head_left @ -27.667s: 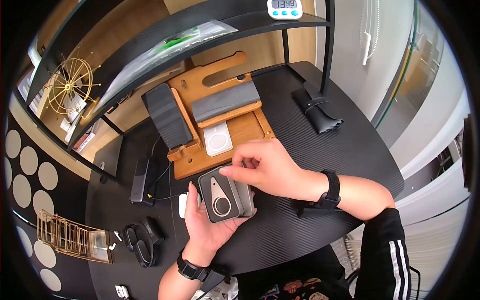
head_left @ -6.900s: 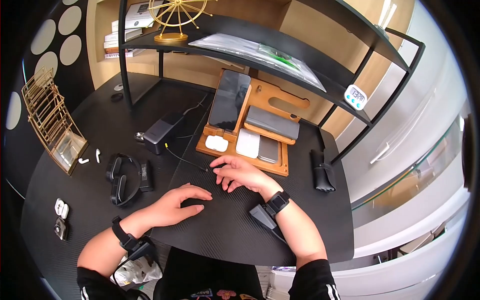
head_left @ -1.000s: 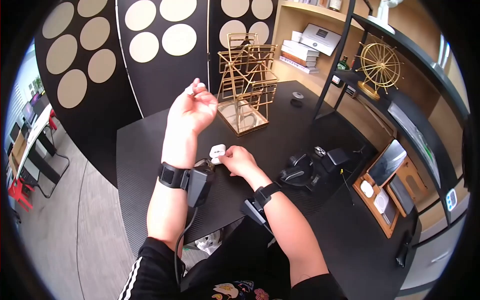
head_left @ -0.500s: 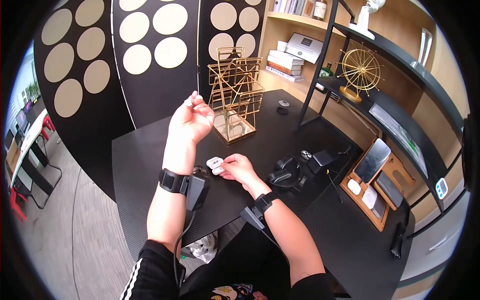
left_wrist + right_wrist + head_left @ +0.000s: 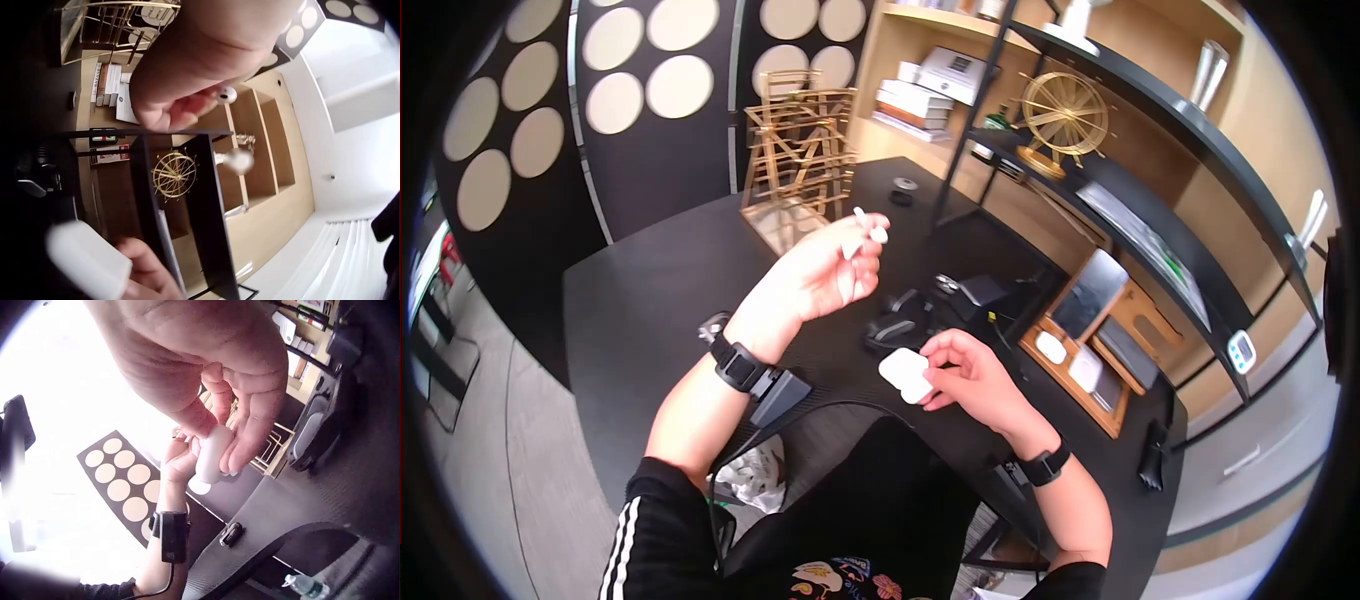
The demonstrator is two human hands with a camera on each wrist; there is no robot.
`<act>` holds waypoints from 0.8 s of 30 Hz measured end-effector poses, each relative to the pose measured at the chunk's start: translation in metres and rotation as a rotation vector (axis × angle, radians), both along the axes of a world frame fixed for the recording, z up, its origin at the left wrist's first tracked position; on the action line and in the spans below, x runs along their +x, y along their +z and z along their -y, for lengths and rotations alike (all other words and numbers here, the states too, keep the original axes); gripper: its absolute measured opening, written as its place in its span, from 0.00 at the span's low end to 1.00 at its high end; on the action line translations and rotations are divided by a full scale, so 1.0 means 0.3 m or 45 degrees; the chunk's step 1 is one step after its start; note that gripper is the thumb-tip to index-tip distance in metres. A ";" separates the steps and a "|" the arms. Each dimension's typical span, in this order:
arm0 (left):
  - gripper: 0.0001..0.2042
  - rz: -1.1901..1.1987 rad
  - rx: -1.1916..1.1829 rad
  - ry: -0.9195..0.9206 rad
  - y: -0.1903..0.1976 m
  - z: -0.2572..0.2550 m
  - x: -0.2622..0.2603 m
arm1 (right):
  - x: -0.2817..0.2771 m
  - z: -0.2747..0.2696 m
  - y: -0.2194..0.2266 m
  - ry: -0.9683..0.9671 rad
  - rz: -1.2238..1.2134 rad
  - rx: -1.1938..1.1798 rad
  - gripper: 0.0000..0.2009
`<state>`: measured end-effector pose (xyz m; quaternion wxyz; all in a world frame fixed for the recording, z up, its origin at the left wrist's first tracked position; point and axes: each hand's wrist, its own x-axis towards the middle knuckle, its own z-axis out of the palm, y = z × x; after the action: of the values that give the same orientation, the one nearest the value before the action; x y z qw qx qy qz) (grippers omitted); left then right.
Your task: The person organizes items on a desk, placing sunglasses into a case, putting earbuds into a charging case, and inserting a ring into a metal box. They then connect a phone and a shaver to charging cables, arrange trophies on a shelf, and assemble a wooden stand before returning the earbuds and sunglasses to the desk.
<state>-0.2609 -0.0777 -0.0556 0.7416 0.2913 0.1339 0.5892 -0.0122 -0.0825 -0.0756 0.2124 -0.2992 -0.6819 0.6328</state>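
Observation:
My left hand [image 5: 825, 275] is raised over the table, its curled fingers pinching white earbuds [image 5: 879, 235] near the fingertips. In the left wrist view one earbud [image 5: 226, 95] shows sharply and another white piece [image 5: 239, 161] is blurred. To its right and lower, my right hand [image 5: 980, 390] grips a white earbud case [image 5: 904, 372] by its edge, with the lid raised. The case [image 5: 214, 454] stands between thumb and fingers in the right wrist view, held in the air; its inside is hard to make out.
Black headphones [image 5: 897, 325] and a dark box [image 5: 983, 290] lie beyond the hands. A wooden stand [image 5: 1072, 388] with a phone [image 5: 1090, 293] is at the right. A gold rack [image 5: 800, 150] stands behind the left hand; a small metallic object [image 5: 232, 534] lies near the left forearm.
My right hand has lifted the case off the table and brought it right and towards my body. The left hand, still pinching the earbuds, has moved right. The head view has turned right.

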 end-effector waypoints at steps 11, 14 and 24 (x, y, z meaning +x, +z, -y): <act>0.08 -0.486 -0.004 -0.502 -0.036 -0.134 0.587 | 0.466 0.062 -0.089 -0.505 -0.022 0.002 0.10; 0.08 -0.508 0.073 -0.569 -0.087 -0.167 0.709 | 0.527 0.076 -0.093 -0.657 -0.143 0.036 0.08; 0.09 -0.769 0.355 -0.708 -0.153 -0.166 0.957 | 0.705 0.049 -0.144 -0.917 -0.356 -0.052 0.05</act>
<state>0.0263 -0.0280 -0.1016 0.7533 0.5730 0.1807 0.2676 0.1993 -0.0972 -0.1189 0.5059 -0.4346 -0.4850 0.5657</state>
